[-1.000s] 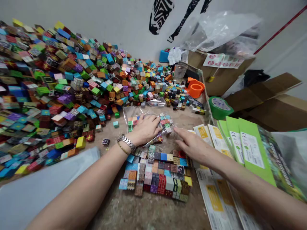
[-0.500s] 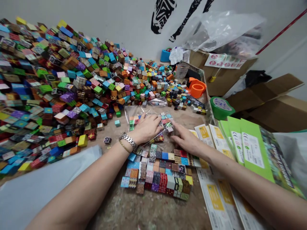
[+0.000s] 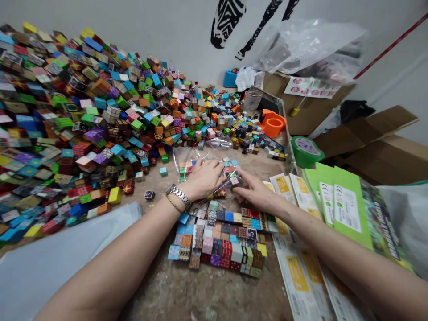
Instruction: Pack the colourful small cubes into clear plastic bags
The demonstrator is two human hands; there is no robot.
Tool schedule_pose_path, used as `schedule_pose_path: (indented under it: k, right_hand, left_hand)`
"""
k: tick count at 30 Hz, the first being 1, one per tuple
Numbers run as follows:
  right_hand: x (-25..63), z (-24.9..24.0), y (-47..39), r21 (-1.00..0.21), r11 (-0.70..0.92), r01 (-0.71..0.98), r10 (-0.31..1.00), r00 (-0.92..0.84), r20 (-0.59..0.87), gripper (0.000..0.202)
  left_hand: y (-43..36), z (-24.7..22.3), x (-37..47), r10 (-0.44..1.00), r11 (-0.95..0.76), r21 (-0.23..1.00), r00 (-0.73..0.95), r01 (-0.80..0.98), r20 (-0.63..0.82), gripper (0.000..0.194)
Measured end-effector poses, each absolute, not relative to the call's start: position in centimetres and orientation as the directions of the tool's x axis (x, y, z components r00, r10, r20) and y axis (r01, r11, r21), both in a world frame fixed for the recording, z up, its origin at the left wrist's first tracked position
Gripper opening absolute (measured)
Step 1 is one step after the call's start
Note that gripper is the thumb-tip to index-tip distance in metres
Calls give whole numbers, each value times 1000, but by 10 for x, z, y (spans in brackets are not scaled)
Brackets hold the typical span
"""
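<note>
My left hand (image 3: pixel 204 178), with a metal watch on the wrist, lies flat with fingers stretched over a clear plastic bag (image 3: pixel 182 157) of small patterned cubes. The palm hides part of the bag. At the bag's right side is my right hand (image 3: pixel 252 191), its index finger and thumb apart. Close to these fingertips sits a whitish cube (image 3: pixel 234 181); whether they touch it I cannot tell. Nearer to me, a block of cubes (image 3: pixel 227 254) is packed tightly in rows. A dark cube with a question mark (image 3: pixel 149 195) rests left of my left wrist.
A high heap of loose cubes (image 3: pixel 100 120) fills the left and back. Clear bags (image 3: pixel 83 249) lie front left. Label sheets (image 3: pixel 297 272) and green cards (image 3: pixel 351 209) are on the right, with a green tape roll (image 3: pixel 306 151) and orange tape dispenser (image 3: pixel 273 125) behind.
My right hand has shifted very slightly left along the bag's edge. My left hand stays in place on the bag. The view has turned a little.
</note>
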State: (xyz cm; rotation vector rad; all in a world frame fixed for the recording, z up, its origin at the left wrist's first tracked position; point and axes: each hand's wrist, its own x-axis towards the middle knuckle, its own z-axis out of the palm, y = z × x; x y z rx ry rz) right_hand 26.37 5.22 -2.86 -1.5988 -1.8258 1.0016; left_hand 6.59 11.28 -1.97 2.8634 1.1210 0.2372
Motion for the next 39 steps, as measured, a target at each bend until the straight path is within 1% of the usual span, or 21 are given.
schedule_pose_path:
  k: [3, 7, 11, 13, 15, 16, 19, 21, 23, 24, 25, 27, 29, 32, 35, 39]
  right_hand:
    - [261, -27, 51, -795, -14, 606, 983, -139, -124, 65]
    - [258, -25, 48, -759, 1, 651, 981, -149, -126, 58]
    - [263, -11, 41, -646, 82, 759, 979, -183, -91, 60]
    - [272, 3, 38, -601, 82, 795, 973, -194, -124, 49]
    - [283, 19, 39, -624, 42, 780, 959, -207, -194, 36]
    - [289, 27, 42, -650, 13, 759, 955, -203, -218, 34]
    - [302, 36, 63, -680, 8, 733, 994, -82, -77, 28]
    - [305, 29, 83, -659, 24, 751, 999, -35, -4, 25]
    - [303, 15, 104, -622, 56, 781, 998, -33, 49, 22]
    - [300, 8, 113, -611, 71, 788, 997, -56, 43, 22]
    - [296, 0, 122, -626, 78, 776, 997, -62, 47, 24]
    - [286, -11, 137, -670, 73, 739, 997, -77, 23, 29]
    - [276, -19, 148, -688, 76, 721, 991, -128, -25, 30]
    - [267, -24, 159, -679, 114, 726, 978, -202, -52, 28]
    - [267, -27, 164, -672, 128, 730, 970, -233, -68, 23]
    - [273, -30, 162, -681, 136, 720, 953, -283, -108, 28]
  left_hand:
    - [113, -20, 66, 676, -736, 112, 727, 667, 115, 38]
    - [113, -20, 65, 680, -733, 124, 725, 669, 110, 41]
    - [112, -19, 64, 689, -723, 162, 716, 671, 108, 43]
    - [112, -17, 64, 695, -716, 191, 711, 671, 104, 43]
    - [113, -16, 64, 694, -715, 210, 714, 666, 98, 41]
    - [113, -16, 64, 688, -720, 211, 719, 661, 97, 40]
    - [113, -16, 63, 672, -738, 189, 733, 648, 109, 41]
    - [112, -18, 63, 674, -737, 175, 728, 652, 124, 41]
    - [112, -19, 64, 683, -729, 170, 718, 663, 133, 41]
    - [112, -20, 64, 687, -726, 168, 715, 666, 132, 41]
    - [112, -21, 64, 689, -724, 168, 713, 669, 130, 40]
    - [112, -21, 64, 687, -725, 162, 716, 669, 121, 40]
    - [112, -20, 64, 687, -726, 149, 718, 671, 112, 40]
    - [112, -19, 64, 688, -725, 129, 719, 676, 100, 41]
    - [112, -18, 65, 695, -718, 129, 713, 684, 94, 43]
    - [112, -19, 65, 700, -713, 138, 708, 687, 96, 43]
